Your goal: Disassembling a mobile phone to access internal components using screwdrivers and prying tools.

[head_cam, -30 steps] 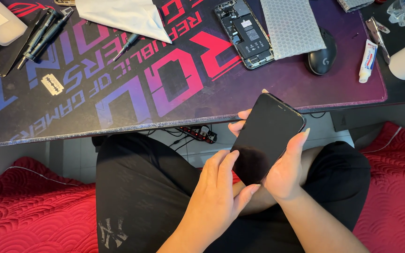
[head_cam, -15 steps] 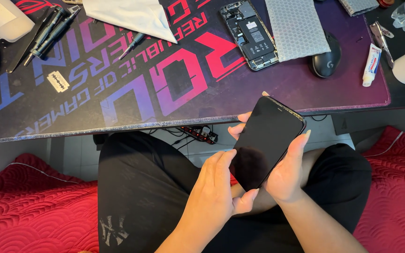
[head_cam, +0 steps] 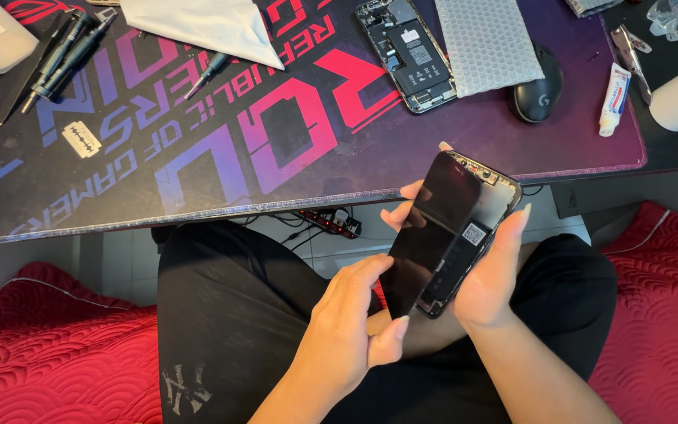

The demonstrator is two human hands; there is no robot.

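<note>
Over a lap in black shorts (head_cam: 221, 314), below the edge of a purple desk mat (head_cam: 198, 149), a phone (head_cam: 472, 235) that was closed a second ago now gapes: its dark screen (head_cam: 429, 232) is swung up off the body, exposing the internals. The right hand (head_cam: 496, 275) cradles the body, fingers wrapped around it; the left hand (head_cam: 347, 330) pinches the screen's lower corner.

Phone screen (head_cam: 433, 228) I'm holding is plain glossy black. Desk mat (head_cam: 292, 133) above it is dark purple with big pink, red and blue letters. Mouse (head_cam: 536, 88) on the mat is black, pouch (head_cam: 484, 43) beside it grey and dotted. Cushion (head_cam: 56, 345) below the mat is red with a scallop pattern.
</note>
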